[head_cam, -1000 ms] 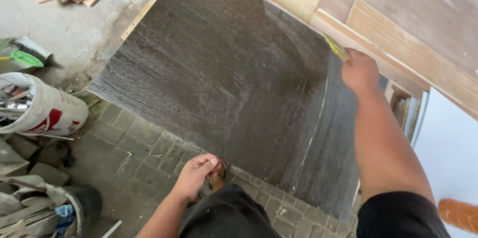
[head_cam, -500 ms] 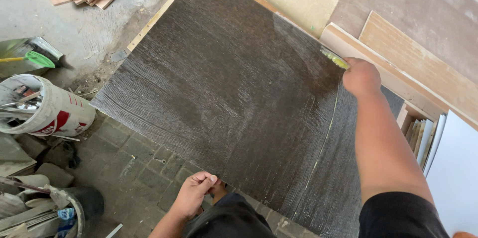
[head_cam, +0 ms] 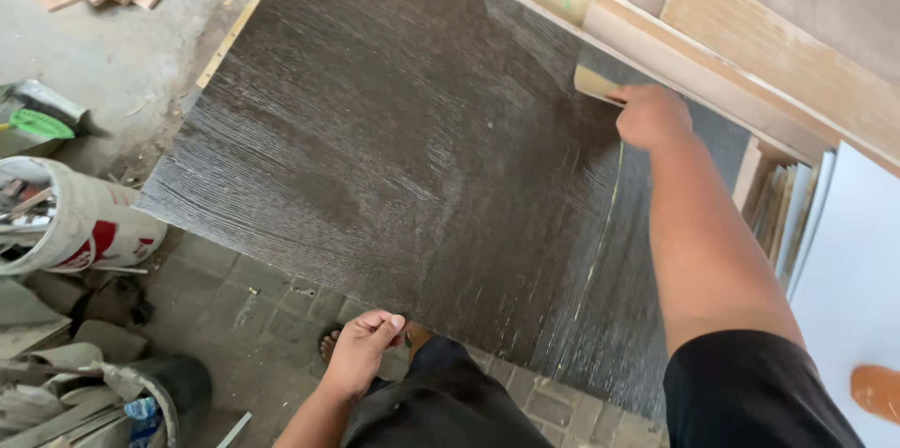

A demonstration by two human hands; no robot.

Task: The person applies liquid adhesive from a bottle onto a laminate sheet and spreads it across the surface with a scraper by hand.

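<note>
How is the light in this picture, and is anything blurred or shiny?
Head view: soft, even daylight, no hard shadows; the dark board shows a pale sheen along its combed streaks; the right hand holding the spreader and the left hand look sharp.

- Single view, head-worn camera, looking steeply down from standing height.
- Faces forward over a large dark board (head_cam: 412,157) that fills mid-frame.
- Near range: right hand (head_cam: 653,116) reaches to the far edge, left hand (head_cam: 361,354) low by the near edge.
- Paved floor (head_cam: 216,289) at lower left, white bucket (head_cam: 80,223) at left edge.
- No second view to overlap.
</note>
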